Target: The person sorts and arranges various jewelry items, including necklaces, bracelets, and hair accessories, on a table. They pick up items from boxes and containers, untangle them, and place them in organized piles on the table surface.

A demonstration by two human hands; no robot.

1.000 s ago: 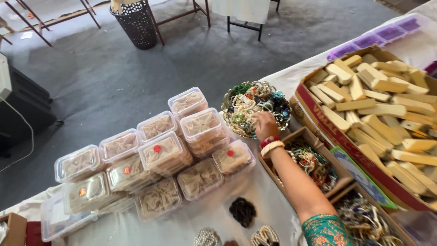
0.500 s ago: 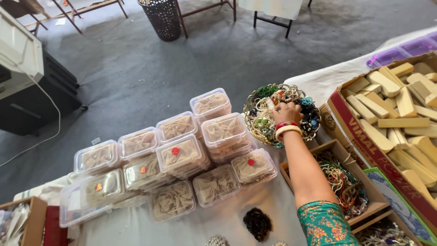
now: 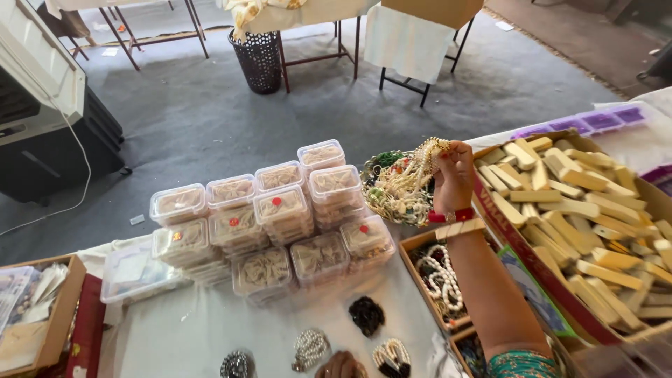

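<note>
Since the earlier frame, the right hand has been raised off the bowl, and a bunch of pale bead strands has been lifted with it. The strands are pinched between fingertips and thumb and hang over the bowl's right side, their lower ends reaching into the heap of jewellery inside. The hand is held upright, palm toward the strands, wrist bent slightly back. Two bangles are worn at the wrist, one red, one cream. The forearm is stretched up from the lower right, across an open box of white beads.

Only the knuckles of the left hand are seen at the bottom edge; whether it is open or closed cannot be told. It lies between two small bead bundles, with a third, dark one just above and a fourth at the edge to the left.

Left of the bowl, clear lidded tubs are stacked in rows; about ten stacks are counted, four lids marked with a red dot. One flat empty tub lies further left, beside a wooden tray. Right of the hand, a large carton is filled with cream oblong boxes, too many to be counted. One black basket stands on the grey floor beyond.
</note>
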